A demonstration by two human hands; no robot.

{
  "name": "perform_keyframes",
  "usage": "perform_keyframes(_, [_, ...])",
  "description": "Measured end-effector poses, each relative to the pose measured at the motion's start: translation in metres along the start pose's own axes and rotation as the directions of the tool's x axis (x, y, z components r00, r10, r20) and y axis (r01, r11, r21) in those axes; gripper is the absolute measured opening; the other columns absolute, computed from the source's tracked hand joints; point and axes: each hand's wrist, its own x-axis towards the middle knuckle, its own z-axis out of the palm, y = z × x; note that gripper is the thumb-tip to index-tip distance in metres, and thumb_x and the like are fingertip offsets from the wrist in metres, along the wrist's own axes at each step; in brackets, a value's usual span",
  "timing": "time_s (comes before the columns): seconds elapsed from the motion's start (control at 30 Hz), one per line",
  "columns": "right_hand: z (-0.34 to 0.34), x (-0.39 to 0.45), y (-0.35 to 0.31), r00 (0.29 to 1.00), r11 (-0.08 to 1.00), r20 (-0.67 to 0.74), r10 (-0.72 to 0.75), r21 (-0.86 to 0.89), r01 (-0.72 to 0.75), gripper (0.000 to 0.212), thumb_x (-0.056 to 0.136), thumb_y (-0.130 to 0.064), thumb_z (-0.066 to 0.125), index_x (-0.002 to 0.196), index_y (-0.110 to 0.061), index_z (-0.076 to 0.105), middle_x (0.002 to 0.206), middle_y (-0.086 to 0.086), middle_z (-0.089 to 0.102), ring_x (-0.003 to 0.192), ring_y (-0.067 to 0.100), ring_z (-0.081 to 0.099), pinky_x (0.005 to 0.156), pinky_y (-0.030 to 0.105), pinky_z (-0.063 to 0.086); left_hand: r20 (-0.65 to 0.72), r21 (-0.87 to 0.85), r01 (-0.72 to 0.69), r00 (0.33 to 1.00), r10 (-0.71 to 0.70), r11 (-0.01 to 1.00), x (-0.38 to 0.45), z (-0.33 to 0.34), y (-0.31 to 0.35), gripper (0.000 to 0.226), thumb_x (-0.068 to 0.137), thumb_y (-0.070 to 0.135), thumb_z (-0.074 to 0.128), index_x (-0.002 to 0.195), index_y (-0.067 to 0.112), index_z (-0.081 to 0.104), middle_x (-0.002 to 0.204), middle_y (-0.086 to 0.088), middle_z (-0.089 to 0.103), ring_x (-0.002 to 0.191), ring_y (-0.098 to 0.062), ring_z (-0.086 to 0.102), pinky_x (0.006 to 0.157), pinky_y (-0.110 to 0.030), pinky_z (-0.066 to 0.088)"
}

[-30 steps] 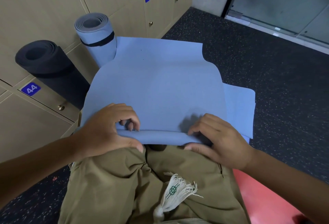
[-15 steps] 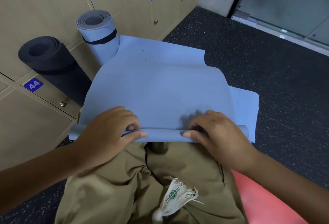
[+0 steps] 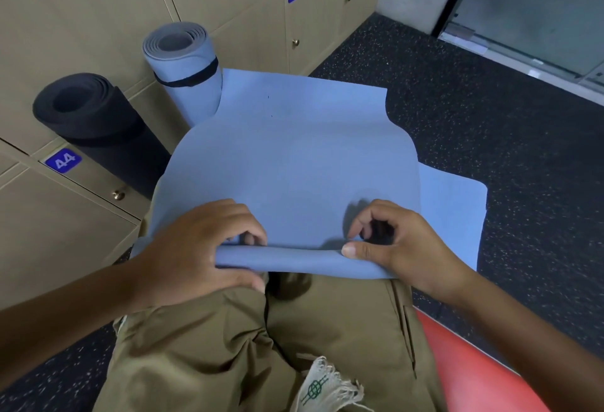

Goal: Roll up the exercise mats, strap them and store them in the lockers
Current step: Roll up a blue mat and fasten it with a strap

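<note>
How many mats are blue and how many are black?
Blue mats: 2, the rolled blue foam mat with a black strap standing by the lockers, and the flat blue foam mat on the lap, its near edge being rolled by the left hand and right hand.
Black mats: 1, the rolled black foam mat.
Total: 3

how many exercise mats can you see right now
3. A black rolled mat and a strapped blue rolled mat stand against the lockers. A blue mat lies over the lap, both hands rolling its near edge. Others may be out of view.
</note>
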Motion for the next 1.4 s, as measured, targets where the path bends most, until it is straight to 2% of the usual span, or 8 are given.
perform_keyframes(0.2, [0.002,-0.001,0.007,0.984,0.988,-0.129,-0.121,0.077,0.131,0.021,0.073,-0.031,0.087,0.074,-0.019,0.070,0.076,-0.003,0.061,0.076,0.016,0.057,0.073,0.020,0.043,0.079,-0.072,0.153,0.986,-0.147,0.986,0.018,-0.001,-0.004,0.027,0.076,0.067,0.064,0.079,0.041,0.069,0.086,0.018,0.067,0.092,-0.011,0.060,0.079,-0.027,0.042])
perform_keyframes(0.3, [0.005,-0.005,0.013,0.922,0.944,-0.203,-0.329,-0.094,0.316,0.020,0.082,-0.028,0.085,0.077,-0.014,0.071,0.077,-0.007,0.060,0.076,0.016,0.058,0.073,0.023,0.043,0.158,-0.141,0.242,0.963,-0.220,0.960,0.031,-0.002,-0.008,0.035,0.066,0.071,0.063,0.079,0.040,0.074,0.085,0.016,0.068,0.095,-0.009,0.061,0.080,-0.023,0.044])
perform_keyframes(0.4, [0.003,-0.007,0.020,0.842,0.814,-0.072,-0.534,-0.315,0.489,0.035,0.083,-0.042,0.082,0.089,-0.009,0.073,0.087,-0.005,0.063,0.078,0.016,0.055,0.071,0.029,0.045,0.189,-0.190,0.309,0.943,-0.274,0.932,0.040,-0.004,-0.010,0.042,0.055,0.074,0.063,0.081,0.043,0.074,0.080,0.005,0.062,0.085,-0.008,0.061,0.071,-0.015,0.042])
perform_keyframes(0.57, [-0.004,-0.005,0.023,0.750,0.620,0.023,-0.661,-0.546,0.563,0.038,0.082,-0.042,0.086,0.095,-0.007,0.078,0.089,0.001,0.069,0.073,0.024,0.057,0.068,0.035,0.046,0.187,-0.144,0.278,0.950,-0.250,0.950,0.042,-0.002,-0.011,0.043,0.061,0.075,0.061,0.081,0.038,0.073,0.079,0.005,0.062,0.086,-0.012,0.062,0.073,-0.024,0.046])
perform_keyframes(0.73, [-0.013,0.005,0.014,0.786,0.621,0.127,-0.606,-0.542,0.566,0.029,0.089,-0.040,0.080,0.098,-0.013,0.077,0.089,-0.004,0.068,0.077,0.019,0.058,0.072,0.031,0.044,-0.040,-0.018,0.025,0.999,-0.026,1.000,0.029,-0.003,-0.007,0.031,0.080,0.062,0.066,0.088,0.032,0.066,0.089,0.018,0.061,0.088,-0.003,0.057,0.078,-0.015,0.041])
perform_keyframes(0.93, [-0.024,0.026,0.000,0.909,0.815,0.212,-0.358,-0.405,0.415,0.025,0.087,-0.050,0.076,0.089,-0.025,0.075,0.081,-0.017,0.063,0.084,0.003,0.054,0.076,0.022,0.043,-0.092,0.398,-0.252,0.946,0.311,0.882,0.019,0.002,-0.012,0.046,0.097,0.054,0.057,0.088,0.011,0.071,0.085,0.001,0.064,0.074,-0.021,0.057,0.066,-0.031,0.040])
perform_keyframes(1.17, [-0.022,0.025,-0.002,0.942,0.846,0.152,-0.299,-0.415,0.335,0.028,0.089,-0.057,0.067,0.092,-0.032,0.078,0.086,-0.018,0.063,0.099,0.011,0.053,0.081,0.027,0.047,-0.081,0.517,-0.204,0.955,0.285,0.831,0.012,0.012,-0.013,0.047,0.101,0.053,0.054,0.090,0.011,0.073,0.088,0.000,0.065,0.076,-0.024,0.061,0.061,-0.039,0.050])
perform_keyframes(1.4, [0.008,0.010,-0.003,0.833,0.665,-0.137,-0.536,-0.676,0.316,0.028,0.102,-0.033,0.058,0.098,-0.012,0.075,0.089,0.000,0.062,0.080,0.024,0.056,0.073,0.039,0.049,-0.137,0.201,-0.094,0.983,0.123,0.975,0.023,0.003,-0.019,0.042,0.096,0.061,0.053,0.086,0.025,0.072,0.079,0.016,0.060,0.079,-0.011,0.052,0.073,-0.030,0.043])
